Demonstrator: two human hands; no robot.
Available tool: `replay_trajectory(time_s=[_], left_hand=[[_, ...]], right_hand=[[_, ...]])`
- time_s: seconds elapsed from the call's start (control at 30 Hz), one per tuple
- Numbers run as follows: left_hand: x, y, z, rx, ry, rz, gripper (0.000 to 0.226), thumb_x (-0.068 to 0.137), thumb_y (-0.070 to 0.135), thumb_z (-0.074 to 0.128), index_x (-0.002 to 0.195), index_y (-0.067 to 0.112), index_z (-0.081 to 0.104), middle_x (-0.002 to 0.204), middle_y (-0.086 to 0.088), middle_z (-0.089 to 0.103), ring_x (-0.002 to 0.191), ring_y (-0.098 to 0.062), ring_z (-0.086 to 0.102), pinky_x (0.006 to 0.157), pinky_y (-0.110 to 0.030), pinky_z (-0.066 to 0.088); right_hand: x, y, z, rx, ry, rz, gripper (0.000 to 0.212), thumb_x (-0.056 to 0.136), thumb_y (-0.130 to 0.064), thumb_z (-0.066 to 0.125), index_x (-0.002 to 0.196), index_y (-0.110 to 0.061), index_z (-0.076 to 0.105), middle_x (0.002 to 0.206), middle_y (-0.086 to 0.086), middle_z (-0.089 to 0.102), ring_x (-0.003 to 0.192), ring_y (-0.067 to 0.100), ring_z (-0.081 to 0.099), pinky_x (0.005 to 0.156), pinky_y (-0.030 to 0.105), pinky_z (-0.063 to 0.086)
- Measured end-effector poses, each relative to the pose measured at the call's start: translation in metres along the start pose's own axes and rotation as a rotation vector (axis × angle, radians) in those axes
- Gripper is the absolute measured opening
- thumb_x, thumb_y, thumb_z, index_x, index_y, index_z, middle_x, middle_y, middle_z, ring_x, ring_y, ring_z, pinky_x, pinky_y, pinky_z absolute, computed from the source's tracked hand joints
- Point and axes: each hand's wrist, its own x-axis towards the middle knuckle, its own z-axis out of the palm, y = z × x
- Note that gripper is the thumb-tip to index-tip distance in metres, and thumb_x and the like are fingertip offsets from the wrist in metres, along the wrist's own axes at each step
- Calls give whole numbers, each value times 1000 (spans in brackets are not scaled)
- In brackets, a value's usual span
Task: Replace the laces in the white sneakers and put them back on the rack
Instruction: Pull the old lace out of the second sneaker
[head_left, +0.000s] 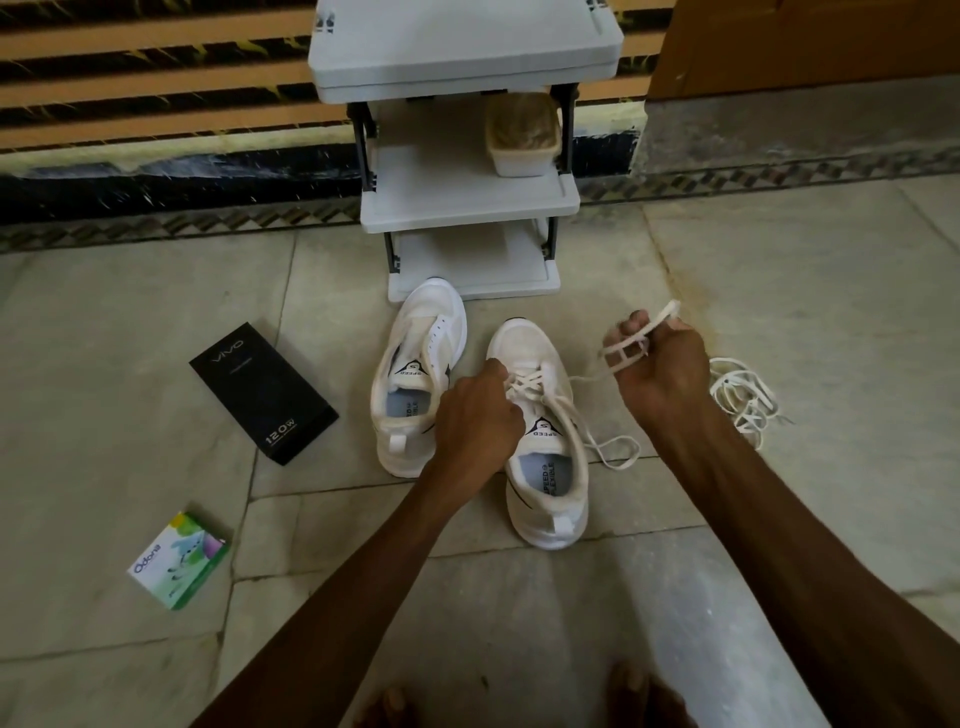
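White laced sneaker (545, 467) stands on the floor beside an unlaced sneaker (415, 374), near side of the rack (467, 208), left hand (475, 415) pinching its lace (535, 387), right hand (662, 369) gripping the looped lace end, spare laces (743, 395) right.

You work in dim, even indoor light with no hard source, and the floor (156, 338) reads a flat grey-green. A paler, bluish sheen lies on the tiles beside your right forearm (779, 519). Shadows are soft and short, hugging the sneakers (436, 306) and the black box (260, 389). Your left hand (478, 410) and right hand (660, 374) are underexposed, showing little surface detail. The lace (665, 313) over your right fingers is sharp, but your feet (628, 696) at the bottom edge are blurred. The wide lens bows the wall stripes (130, 78) and swells the top of the rack (467, 52). The corners darken.
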Motion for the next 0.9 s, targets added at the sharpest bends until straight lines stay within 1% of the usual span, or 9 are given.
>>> replay_trajectory(time_s=[0.1,0.17,0.27,0.33,0.4,0.53,0.63,0.77,0.9], left_hand=[[1,-3,1,9,-5,9,38,88,15,56,125,23,52,115,-7,65,110,-29,56,76,-29,38],[-1,0,2,24,10,61,37,88,13,56,122,26,54,113,-6,63,105,-28,58,75,-31,43],[-3,4,9,102,47,196,36,87,8,58,118,26,58,119,-5,49,103,-25,55,82,-37,49],[-2,5,13,213,75,262,36,84,7,60,116,23,61,124,-6,44,104,-25,51,86,-38,48],[0,4,16,343,74,341,34,81,11,61,114,21,60,125,-5,43,108,-25,46,89,-37,43],[9,5,17,431,-45,388,40,80,16,64,119,18,55,128,-2,42,119,-23,38,94,-35,32],[18,8,13,180,-170,255,32,84,9,61,114,19,61,130,-2,45,125,-22,36,102,-36,31],[20,4,14,-253,-145,103,37,78,1,59,69,36,64,110,-1,62,114,-22,55,98,-40,46],[17,7,15,-74,-127,169,18,80,16,71,92,26,62,110,2,63,112,-21,48,92,-34,41]], right_hand=[[-5,-10,5,-273,-16,-86,29,96,-14,37,69,-22,45,46,-8,33,37,7,23,38,18,19],[-6,-9,6,-667,-28,-279,22,92,-17,45,74,-21,58,48,-8,45,41,8,36,42,20,26],[1,-2,-3,-1370,-44,-619,18,91,-27,52,93,-25,70,81,-4,71,76,17,66,69,31,50],[-1,2,-8,-1822,-40,-644,28,93,-26,51,118,-23,64,111,9,67,105,32,58,86,38,45],[-12,7,-12,-2032,48,-620,37,94,-32,53,129,-22,58,126,14,57,118,40,45,92,47,40],[-34,19,-27,-1945,-157,-714,30,87,-45,61,100,-21,73,98,6,70,94,27,63,79,39,54],[-40,23,-38,-1925,-261,-610,27,89,-40,59,82,-19,75,71,2,70,65,20,66,61,34,55],[-40,25,-50,-1858,-295,-617,25,91,-38,58,82,-21,74,74,-3,72,69,13,68,63,30,53],[-44,33,-44,-1775,-325,-646,35,87,-53,60,90,-22,75,83,-7,73,69,7,67,66,27,54]])
